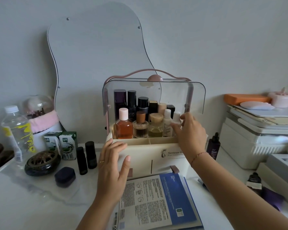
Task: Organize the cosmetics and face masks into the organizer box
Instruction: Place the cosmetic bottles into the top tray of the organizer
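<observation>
My right hand (pixel 189 135) has its fingers (pixel 185 116) at the white bottle (pixel 176 117), at the right end of the organizer box (pixel 140 151); I can't tell if they grip it. My left hand (pixel 111 166) is spread, empty, and nearer the face masks (pixel 156 201), which lie flat on the worktop (pixel 32 205) just beneath.

Organizer box (pixel 145 154): "Serious" (rest hidden); cartons (pixel 67 144): "金典".

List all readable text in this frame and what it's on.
"Serious" plus a cut-off letter: front of the organizer box, rest hidden.
"金典": both milk cartons.
"牛奶": lower front of the nearer carton; the character before it is unclear.
Face mask sachets, dark bottle, water bottle: print too small or blurred to read.
</observation>
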